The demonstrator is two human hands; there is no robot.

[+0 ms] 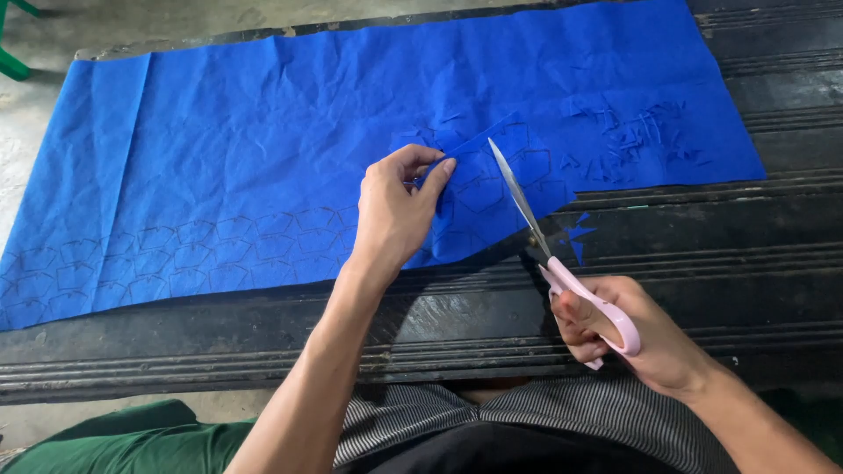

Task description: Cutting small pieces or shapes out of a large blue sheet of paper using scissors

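Note:
A large sheet of blue fabric [290, 132] lies spread over a dark ridged table [702, 263]. Rows of small pentagon-like outlines are drawn along its near edge. My left hand [395, 211] pinches a lifted flap of the fabric near the middle. My right hand [628, 333] holds pink-handled scissors [562, 263], whose blades point up and away into the lifted flap's edge. Small blue offcuts [575, 237] lie on the table just right of the blades.
Several thin blue scraps [641, 132] are scattered on the fabric at the far right. A concrete floor [53, 53] shows beyond the table at the upper left. Green cloth [132, 439] and a striped garment [544, 412] lie near my body.

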